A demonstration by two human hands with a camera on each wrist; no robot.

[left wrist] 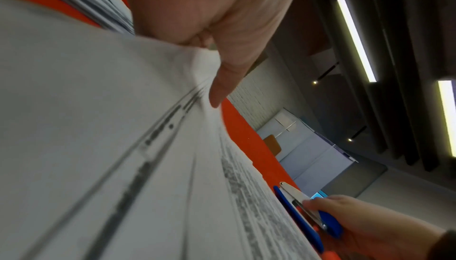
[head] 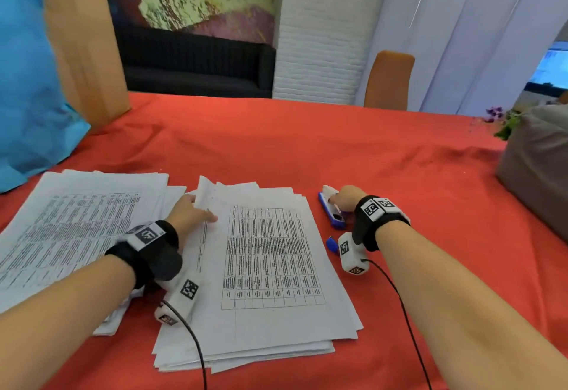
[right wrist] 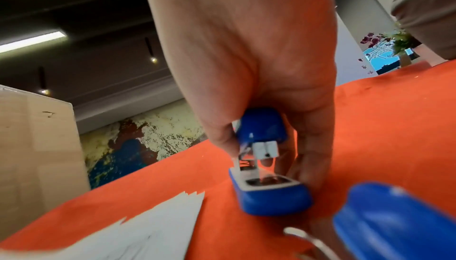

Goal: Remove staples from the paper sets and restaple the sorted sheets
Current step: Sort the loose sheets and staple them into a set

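Two stacks of printed paper lie on the red tablecloth [head: 307, 144]: a left stack [head: 76, 220] and a middle stack [head: 270, 266]. My left hand [head: 192, 210] is at the middle stack's far left corner, thumb [left wrist: 218, 92] laid on top, fingers curled round the lifted edge of the top paper set [left wrist: 123, 108]. To the right of that stack, my right hand [head: 336, 202] grips a blue stapler [head: 330, 211] from above; its base sits on the cloth and its top is raised [right wrist: 261, 125]. A blue staple remover [right wrist: 394, 221] lies just below my right wrist.
A blue bag [head: 27, 82] and a brown paper bag [head: 86, 45] stand at the table's far left. A grey cushion-like bag [head: 534, 168] sits at the right edge, with a small plant [head: 504, 122] behind it. An orange chair [head: 388, 81] stands beyond the table.
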